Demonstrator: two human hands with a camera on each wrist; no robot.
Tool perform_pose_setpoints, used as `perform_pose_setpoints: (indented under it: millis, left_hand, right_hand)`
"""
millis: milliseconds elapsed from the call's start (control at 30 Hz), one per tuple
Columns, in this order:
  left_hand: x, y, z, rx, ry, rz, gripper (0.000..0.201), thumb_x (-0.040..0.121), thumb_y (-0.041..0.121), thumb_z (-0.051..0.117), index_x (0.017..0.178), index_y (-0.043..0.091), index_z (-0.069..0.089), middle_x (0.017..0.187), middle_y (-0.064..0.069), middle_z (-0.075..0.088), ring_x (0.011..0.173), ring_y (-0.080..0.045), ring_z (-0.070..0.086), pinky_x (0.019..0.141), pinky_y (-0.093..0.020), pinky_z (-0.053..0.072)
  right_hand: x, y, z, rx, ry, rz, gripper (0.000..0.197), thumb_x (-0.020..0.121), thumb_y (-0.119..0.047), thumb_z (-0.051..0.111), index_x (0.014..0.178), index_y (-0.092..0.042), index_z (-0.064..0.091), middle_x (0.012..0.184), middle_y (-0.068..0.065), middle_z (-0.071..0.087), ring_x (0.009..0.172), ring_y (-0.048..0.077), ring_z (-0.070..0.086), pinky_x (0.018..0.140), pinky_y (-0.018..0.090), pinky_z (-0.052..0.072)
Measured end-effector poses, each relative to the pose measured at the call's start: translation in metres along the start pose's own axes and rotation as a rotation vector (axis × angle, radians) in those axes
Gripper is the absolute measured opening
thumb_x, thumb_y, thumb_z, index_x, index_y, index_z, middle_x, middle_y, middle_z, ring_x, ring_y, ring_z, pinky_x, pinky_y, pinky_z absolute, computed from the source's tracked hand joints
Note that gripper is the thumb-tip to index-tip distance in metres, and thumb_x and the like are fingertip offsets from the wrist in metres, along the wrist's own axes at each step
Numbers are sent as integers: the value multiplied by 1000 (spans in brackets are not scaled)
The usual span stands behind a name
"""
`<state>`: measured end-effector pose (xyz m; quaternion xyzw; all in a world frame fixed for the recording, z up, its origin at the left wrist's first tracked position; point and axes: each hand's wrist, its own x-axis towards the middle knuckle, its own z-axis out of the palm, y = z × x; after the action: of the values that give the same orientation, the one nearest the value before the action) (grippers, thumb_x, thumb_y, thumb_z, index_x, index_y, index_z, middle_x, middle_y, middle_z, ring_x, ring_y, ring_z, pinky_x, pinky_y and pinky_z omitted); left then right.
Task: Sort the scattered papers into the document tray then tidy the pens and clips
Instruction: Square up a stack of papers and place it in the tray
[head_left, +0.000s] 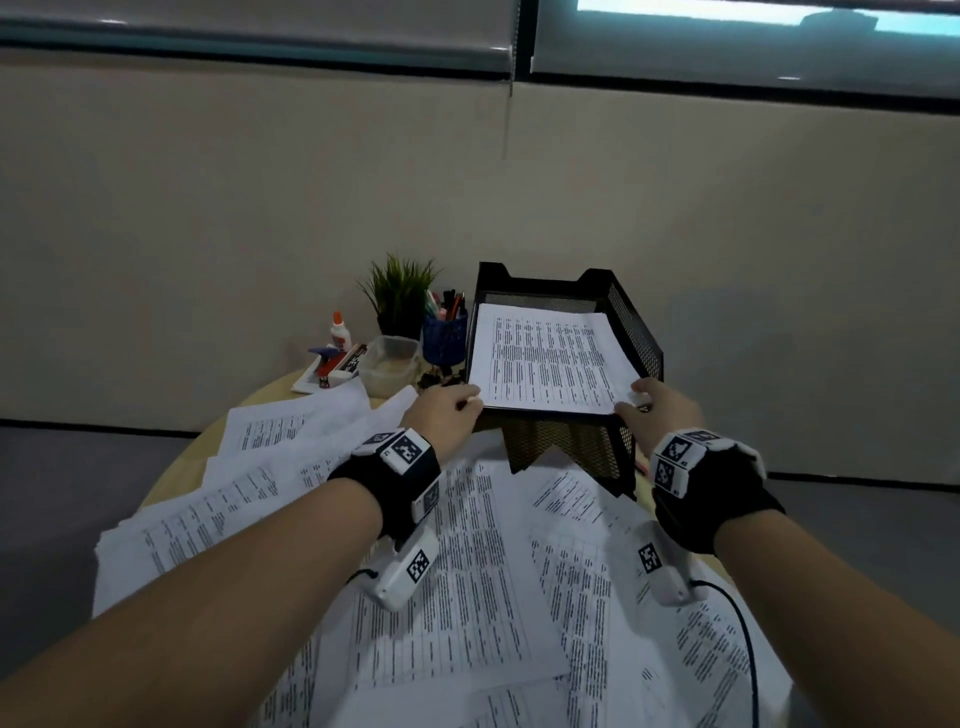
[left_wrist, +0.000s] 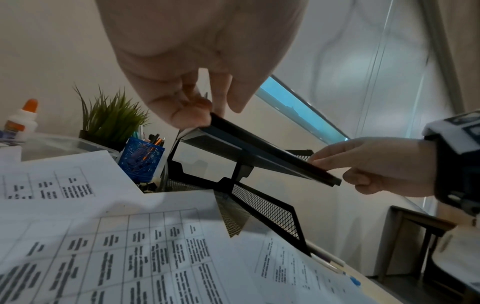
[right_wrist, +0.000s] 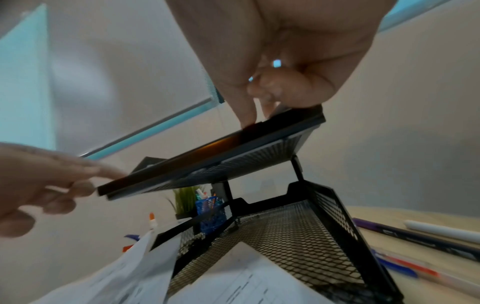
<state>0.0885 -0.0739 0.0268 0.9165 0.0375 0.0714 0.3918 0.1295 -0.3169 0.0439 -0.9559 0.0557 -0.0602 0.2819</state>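
Paper-strewn table (head_left: 171, 470), document tray (head_left: 641, 338)

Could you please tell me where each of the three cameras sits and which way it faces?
Head: on the head, looking down at the paper stack in the document tray; both forearms show.
Left wrist: under the left hand, looking up along the tray's front edge toward the right hand.
Right wrist: under the right hand, facing the left hand opposite.
Both wrist views share the blue pen cup.

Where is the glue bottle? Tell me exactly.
In the head view, the glue bottle stands at the table's far left, left of the potted plant, behind the stapler.
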Motion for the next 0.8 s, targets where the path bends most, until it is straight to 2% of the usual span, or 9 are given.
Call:
perform_pose_setpoints:
  millis: [33,133,200,267,333,433,600,700,800]
  left_hand:
    - [-7,1,-2,-7,29,1,34,96,25,48,128,16,56,117,-6,62,106,-21,57,91,-31,47]
    - [-26,-4,-7,-87,40,-48,37,93,23,53,128,12,49,83,0,53,72,-15,53,71,-34,50]
    - [-40,-13,-7,-85,-54,-123,36,93,24,54,126,11,47,78,3,47,63,-12,48,64,-30,46]
    - [-57,-23,-7,-5,-217,-191,39,92,29,55,126,13,45,85,1,52,62,-13,48,59,-27,42]
    - [-75,-30,-8,92,-376,-229,44,92,35,55,129,14,44,104,-5,56,69,-15,52,58,-25,41]
    - [-100,-38,-10,208,-496,-254,47,92,39,53,130,14,44,125,-8,50,89,-17,53,67,-22,42]
    - [-146,-58,-18,355,-504,-288,27,91,39,53,108,18,50,108,-2,47,104,-21,56,82,-27,45]
    - [-174,-69,-23,409,-498,-294,42,91,38,53,126,14,51,114,-3,50,101,-17,53,80,-22,44]
    - [-194,-81,-27,444,-472,-290,54,89,41,53,138,20,42,137,-8,40,119,-22,46,98,-29,43]
  right_hand:
    - [-8,0,1,-10,39,-19,45,91,-29,58,133,-16,48,134,13,49,111,31,56,93,34,44]
    - [-34,-2,5,31,141,-51,47,89,-30,59,132,-17,45,137,12,38,111,32,53,89,35,43]
    - [-50,-2,10,78,140,-62,44,88,-29,59,128,-15,47,132,12,42,104,28,55,83,33,42]
    - [-66,2,19,106,92,-82,41,87,-29,60,123,-12,51,125,10,50,95,23,56,82,31,45]
    - [-84,8,31,115,17,-81,38,85,-30,61,119,-14,52,117,7,57,92,23,61,80,40,54]
    - [-109,13,45,86,-167,-17,36,87,-30,59,118,-14,49,109,5,56,93,27,62,79,46,55]
    - [-154,21,65,19,-527,79,46,86,-29,62,124,-13,41,105,7,58,92,24,62,82,39,55]
    - [-176,26,76,26,-589,50,58,85,-29,62,134,-11,35,107,5,55,92,20,57,75,29,48]
    - [-184,25,80,67,-568,70,64,86,-30,62,139,-9,33,128,10,52,109,25,55,87,30,46]
